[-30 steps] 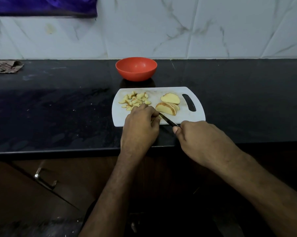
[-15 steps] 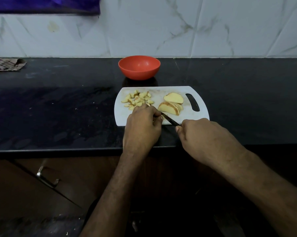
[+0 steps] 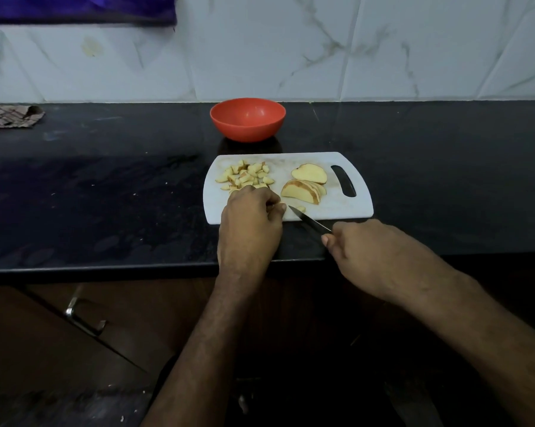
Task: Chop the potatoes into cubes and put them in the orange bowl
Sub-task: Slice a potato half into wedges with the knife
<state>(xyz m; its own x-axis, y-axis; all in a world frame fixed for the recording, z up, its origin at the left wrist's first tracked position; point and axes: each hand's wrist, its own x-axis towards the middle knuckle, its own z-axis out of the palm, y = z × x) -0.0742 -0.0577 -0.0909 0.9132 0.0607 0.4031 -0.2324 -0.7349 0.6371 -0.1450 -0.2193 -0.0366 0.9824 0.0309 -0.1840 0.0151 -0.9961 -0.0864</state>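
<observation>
On the white plastic chopping board (image 3: 346, 211), the left hand (image 3: 250, 223) curls over a largely hidden potato piece while the right hand (image 3: 380, 257) grips the dark-bladed knife (image 3: 309, 221), risking nicked fingertips; potato cubes (image 3: 247, 177) and slices (image 3: 304, 191) lie there, orange bowl (image 3: 247, 131) just behind it.

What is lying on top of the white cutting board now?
On the board lie a pile of potato cubes, one slice, a fan of slices, a small piece and the knife tip. The left hand covers whatever it holds.
</observation>
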